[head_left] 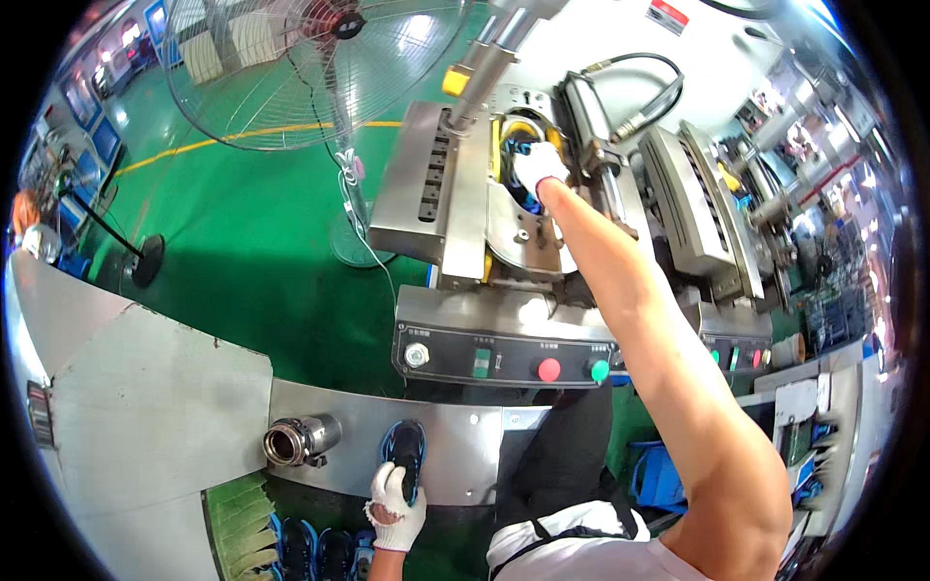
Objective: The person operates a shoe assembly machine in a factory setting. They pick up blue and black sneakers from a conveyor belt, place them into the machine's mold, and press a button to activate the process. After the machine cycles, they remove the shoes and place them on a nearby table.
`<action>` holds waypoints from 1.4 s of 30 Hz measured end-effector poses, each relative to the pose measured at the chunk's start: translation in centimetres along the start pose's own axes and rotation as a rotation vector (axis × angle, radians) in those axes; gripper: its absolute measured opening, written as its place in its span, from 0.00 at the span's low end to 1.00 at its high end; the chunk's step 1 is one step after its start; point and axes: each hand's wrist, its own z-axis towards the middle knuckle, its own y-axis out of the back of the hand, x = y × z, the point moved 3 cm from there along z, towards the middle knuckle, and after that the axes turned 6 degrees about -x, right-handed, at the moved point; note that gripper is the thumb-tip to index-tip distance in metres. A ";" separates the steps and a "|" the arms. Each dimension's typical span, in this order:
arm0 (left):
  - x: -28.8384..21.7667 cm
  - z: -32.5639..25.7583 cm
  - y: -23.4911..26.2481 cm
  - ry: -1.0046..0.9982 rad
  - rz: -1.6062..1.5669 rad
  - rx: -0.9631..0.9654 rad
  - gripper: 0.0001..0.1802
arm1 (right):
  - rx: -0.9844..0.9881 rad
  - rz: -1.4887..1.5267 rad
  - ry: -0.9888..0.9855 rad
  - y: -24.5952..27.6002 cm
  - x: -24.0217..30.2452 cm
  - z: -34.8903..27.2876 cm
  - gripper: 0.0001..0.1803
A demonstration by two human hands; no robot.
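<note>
One shoe (pixel 405 453) under left hand (pixel 395 504), another (pixel 521 147) at right hand (pixel 539 167).

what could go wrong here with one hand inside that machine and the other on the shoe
1. The right hand is reaching into the machine's yellow-rimmed opening, close to its metal parts; if they moved, fingers could get pinched.
2. The control panel with its red button and green button sits near the body, so an accidental press seems possible.
3. The left hand grips a blue-and-black shoe while attention is split.
</note>
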 end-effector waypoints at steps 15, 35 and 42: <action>0.0 -0.1 -1.3 0.144 0.088 0.053 0.29 | -0.089 0.174 0.560 9.0 -20.4 -37.7 0.34; -58.8 -9.0 -19.8 -0.620 -0.844 0.972 0.38 | -0.803 0.269 -0.422 29.0 -45.7 -56.6 0.49; -62.9 -13.3 -21.9 -1.373 -0.940 1.196 0.28 | -1.229 0.054 -0.815 42.4 -72.5 -52.2 0.56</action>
